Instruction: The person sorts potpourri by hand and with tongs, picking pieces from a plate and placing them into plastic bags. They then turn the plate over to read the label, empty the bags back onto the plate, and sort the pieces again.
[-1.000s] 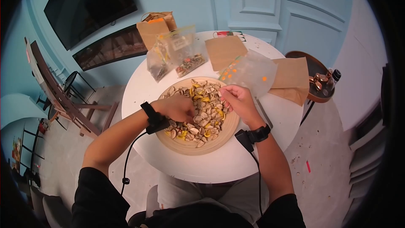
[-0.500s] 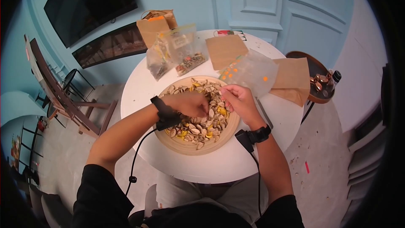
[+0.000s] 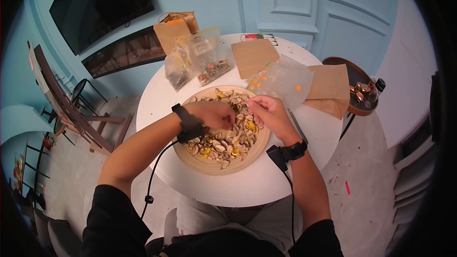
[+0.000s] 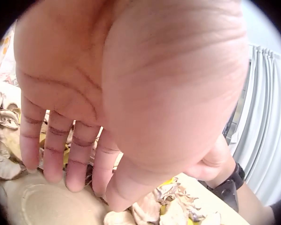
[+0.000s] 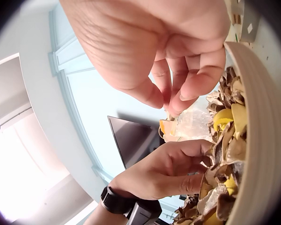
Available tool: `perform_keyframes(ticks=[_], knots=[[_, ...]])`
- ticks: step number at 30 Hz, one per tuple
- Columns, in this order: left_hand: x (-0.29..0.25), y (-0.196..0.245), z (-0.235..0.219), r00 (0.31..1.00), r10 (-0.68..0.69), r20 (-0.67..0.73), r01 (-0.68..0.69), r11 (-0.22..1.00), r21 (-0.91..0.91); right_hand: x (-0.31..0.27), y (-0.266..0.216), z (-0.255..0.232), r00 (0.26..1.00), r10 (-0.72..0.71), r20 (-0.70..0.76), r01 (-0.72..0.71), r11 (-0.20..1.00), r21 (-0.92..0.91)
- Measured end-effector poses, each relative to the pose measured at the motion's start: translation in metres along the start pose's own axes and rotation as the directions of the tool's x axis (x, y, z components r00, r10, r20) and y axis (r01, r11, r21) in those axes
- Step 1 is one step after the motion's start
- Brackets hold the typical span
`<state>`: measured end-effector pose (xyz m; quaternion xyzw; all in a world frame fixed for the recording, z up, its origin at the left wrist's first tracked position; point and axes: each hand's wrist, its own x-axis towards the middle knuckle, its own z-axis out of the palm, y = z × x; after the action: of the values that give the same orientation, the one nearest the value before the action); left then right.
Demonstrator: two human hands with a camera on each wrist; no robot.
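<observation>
A round light wooden bowl [image 3: 204, 165] holds a heap of dried pale slices with brown edges [image 3: 221, 146], mixed with yellow pieces [image 5: 223, 119]. My left hand [image 3: 212, 114] reaches into the heap, palm down. In the left wrist view its fingers [image 4: 55, 159] hang nearly straight, tips among the slices, beside a bare patch of the bowl's bottom. Above the bowl's right rim is my right hand [image 3: 270, 118], thumb and fingertips pinched together on a small pale piece [image 5: 170, 115], mostly hidden by the fingers.
Behind the bowl on the round white table [image 3: 219, 192] stand clear zip bags [image 3: 202, 59] of dried pieces and a brown paper bag [image 3: 173, 33]. To the right lie a clear bag with orange dots [image 3: 285, 83] and brown paper [image 3: 328, 88]. A side tray [image 3: 364, 107] holds a bottle.
My left hand has moved rightward across the heap toward the middle of the bowl, then slightly back. My right hand has stayed at the right rim.
</observation>
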<state>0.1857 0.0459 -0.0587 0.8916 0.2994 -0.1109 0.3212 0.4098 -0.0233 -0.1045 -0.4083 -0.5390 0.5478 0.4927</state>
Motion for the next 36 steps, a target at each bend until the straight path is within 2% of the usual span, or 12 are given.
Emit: perform_keyframes(ticks=[5,8,9,13,16,17,23,26,29,32,33,36], knots=[[-0.004,-0.003,-0.003,0.997,-0.06,0.056,0.057,0.997,0.055,-0.001,-0.001,0.001,1.0,0.001,0.007,-0.001,1.0,-0.028],[-0.019,0.001,0.006,0.981,0.063,0.184,-0.044,0.993,-0.106,0.0,0.0,0.001,1.0,0.004,0.006,-0.004,0.999,-0.04],[-0.021,0.002,0.01,0.976,0.062,0.209,-0.044,0.995,-0.089,0.0,0.001,0.001,1.0,0.006,0.006,-0.006,0.999,-0.045],[-0.022,-0.007,-0.002,0.984,-0.103,0.149,0.084,0.989,0.126,0.0,0.001,0.0,1.0,0.004,0.019,-0.003,0.999,-0.051],[-0.017,-0.031,-0.005,0.993,-0.075,-0.086,0.087,0.986,0.143,0.001,0.002,-0.001,1.0,0.001,0.019,0.0,0.999,-0.045],[-0.014,-0.036,-0.007,0.99,-0.113,-0.08,0.125,0.98,0.154,0.001,0.003,0.0,1.0,0.0,0.019,0.0,0.999,-0.043],[-0.017,-0.01,-0.005,0.999,-0.054,-0.009,0.054,0.998,0.022,0.0,0.001,0.0,1.0,-0.003,0.014,0.004,0.999,-0.052],[-0.017,-0.01,-0.009,0.99,-0.109,-0.085,0.13,0.945,0.299,0.001,0.002,0.0,1.0,-0.01,0.017,0.011,0.998,-0.066],[-0.027,-0.011,-0.008,0.998,0.057,-0.019,-0.059,0.992,-0.11,0.001,0.003,-0.002,0.999,-0.023,0.027,0.024,0.999,-0.044],[-0.037,0.009,0.007,0.989,0.079,0.128,-0.031,0.941,-0.337,0.0,0.001,-0.001,1.0,-0.018,0.02,0.02,0.998,-0.063],[-0.037,0.014,0.012,0.987,0.009,0.159,0.043,0.947,-0.319,0.0,0.0,0.0,1.0,-0.016,0.016,0.017,0.997,-0.08],[-0.039,0.003,0.022,0.995,0.056,0.079,-0.055,0.998,-0.016,0.0,0.001,-0.001,1.0,-0.011,0.018,0.012,0.998,-0.065]])
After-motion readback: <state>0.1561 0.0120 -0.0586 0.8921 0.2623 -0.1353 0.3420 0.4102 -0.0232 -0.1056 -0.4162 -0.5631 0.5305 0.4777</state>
